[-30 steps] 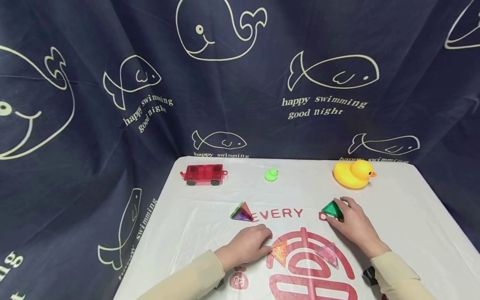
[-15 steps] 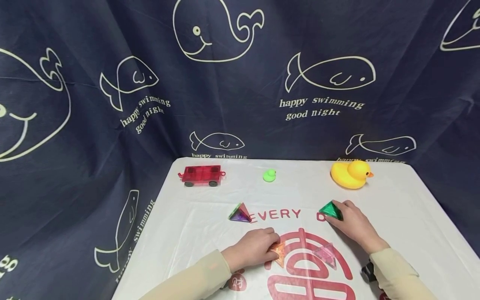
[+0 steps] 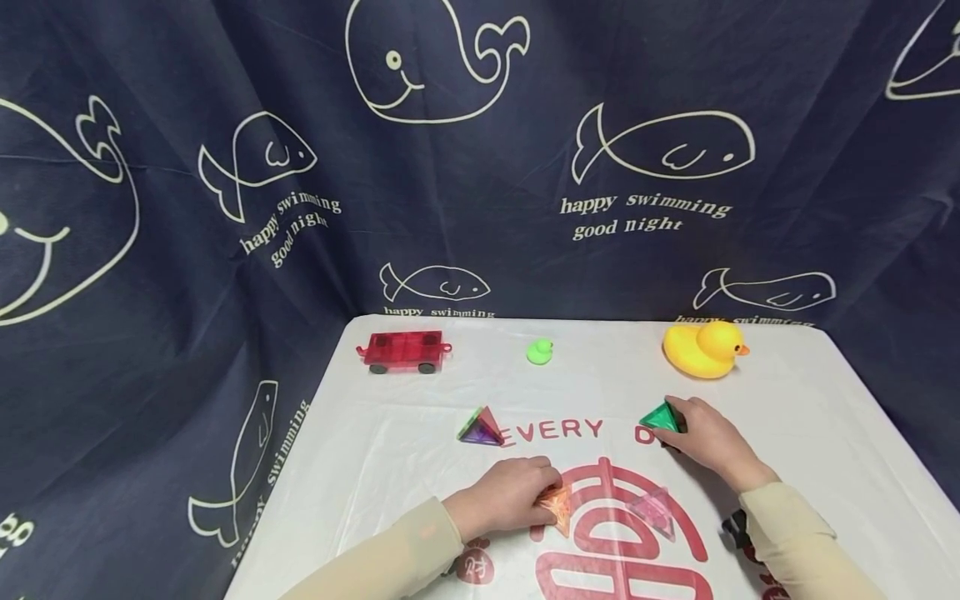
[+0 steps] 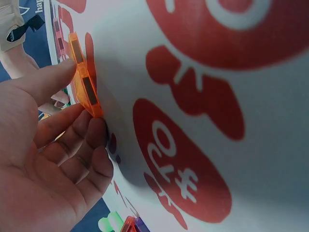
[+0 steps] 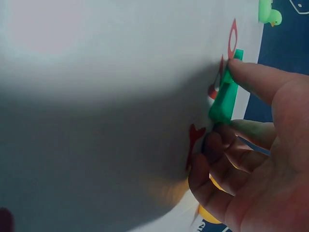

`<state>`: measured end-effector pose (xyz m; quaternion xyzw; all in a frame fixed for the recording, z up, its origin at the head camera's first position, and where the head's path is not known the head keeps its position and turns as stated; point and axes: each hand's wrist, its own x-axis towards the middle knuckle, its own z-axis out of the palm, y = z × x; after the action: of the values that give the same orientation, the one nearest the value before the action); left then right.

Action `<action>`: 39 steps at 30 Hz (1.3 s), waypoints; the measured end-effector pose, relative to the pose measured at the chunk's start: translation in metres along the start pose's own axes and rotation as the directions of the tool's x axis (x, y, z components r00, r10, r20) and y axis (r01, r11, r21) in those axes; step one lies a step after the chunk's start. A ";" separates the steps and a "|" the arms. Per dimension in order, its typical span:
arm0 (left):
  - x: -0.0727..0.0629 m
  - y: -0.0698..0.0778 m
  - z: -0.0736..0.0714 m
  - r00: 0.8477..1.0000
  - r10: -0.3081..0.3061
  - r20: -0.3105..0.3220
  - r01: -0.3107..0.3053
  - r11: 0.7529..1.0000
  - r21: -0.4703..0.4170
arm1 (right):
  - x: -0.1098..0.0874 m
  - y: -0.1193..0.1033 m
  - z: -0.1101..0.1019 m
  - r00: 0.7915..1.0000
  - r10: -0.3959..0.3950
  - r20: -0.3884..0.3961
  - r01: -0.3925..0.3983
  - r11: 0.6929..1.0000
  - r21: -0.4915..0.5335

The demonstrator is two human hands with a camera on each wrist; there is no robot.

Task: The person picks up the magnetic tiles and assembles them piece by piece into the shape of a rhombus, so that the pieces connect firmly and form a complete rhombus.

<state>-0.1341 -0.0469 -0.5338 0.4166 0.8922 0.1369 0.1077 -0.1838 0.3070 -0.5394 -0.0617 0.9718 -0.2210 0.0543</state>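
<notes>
My left hand (image 3: 508,497) pinches an orange translucent triangular magnetic tile (image 3: 559,508) between thumb and fingers. In the left wrist view that magnetic tile stands edge-on to the camera, dark magnets showing along its side, close over the white cloth. Farther right, my right hand (image 3: 711,442) grips a green triangular magnetic tile (image 3: 660,418) by its edges. The right wrist view shows the thumb on one end of the green piece and a finger at the other. Between the hands and a little nearer lies a pink triangular magnetic tile (image 3: 655,512), flat on the printed cloth.
A small pyramid of coloured tiles (image 3: 481,427) stands left of the word EVERY. Along the back are a red wheeled car base (image 3: 405,351), a small green duck (image 3: 539,352) and a larger yellow duck (image 3: 702,350). A dark blue curtain (image 3: 480,200) hangs behind the table.
My left hand has moved right onto the orange magnetic tile and now pinches it. The right hand stays at the green magnetic tile, which has shifted only slightly.
</notes>
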 end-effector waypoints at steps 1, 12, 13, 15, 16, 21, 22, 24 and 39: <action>0.000 0.000 0.000 1.000 0.005 0.005 -0.005 1.000 0.001 | 0.001 0.000 -0.001 1.000 -0.006 0.003 0.006 1.000 0.002; 0.001 -0.001 -0.002 0.999 0.032 0.031 -0.033 0.999 0.029 | 0.005 0.001 -0.007 0.999 0.019 0.029 -0.020 1.000 0.020; 0.001 -0.001 -0.002 0.999 0.033 0.031 -0.034 0.999 0.030 | 0.005 0.001 -0.007 0.999 0.018 0.028 -0.018 1.000 0.020; 0.001 -0.001 -0.002 0.999 0.030 0.029 -0.031 0.999 0.028 | 0.005 0.000 -0.007 1.000 0.012 0.026 -0.012 1.000 0.018; 0.001 -0.001 -0.002 0.999 0.026 0.027 -0.027 0.999 0.026 | 0.005 0.000 -0.007 1.000 0.008 0.025 -0.008 1.000 0.017; 0.002 -0.002 0.001 1.000 -0.002 -0.008 0.002 1.000 0.021 | 0.006 -0.001 -0.007 1.000 0.002 0.023 -0.002 1.000 0.013; 0.002 -0.002 0.002 1.000 -0.008 -0.019 0.008 1.000 0.022 | 0.006 -0.001 -0.007 1.000 0.002 0.025 -0.002 1.000 0.014; 0.002 -0.002 0.003 0.999 -0.020 -0.044 0.021 1.000 0.023 | 0.005 -0.001 -0.007 1.000 0.001 0.027 -0.001 1.000 0.015; 0.000 -0.004 0.006 0.989 -0.072 -0.131 0.066 0.997 -0.045 | 0.003 -0.001 -0.006 0.999 -0.032 0.009 0.032 0.999 0.024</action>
<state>-0.1354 -0.0481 -0.5404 0.3733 0.9083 0.1785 0.0612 -0.1874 0.3081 -0.5341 -0.0778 0.9677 -0.2330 0.0560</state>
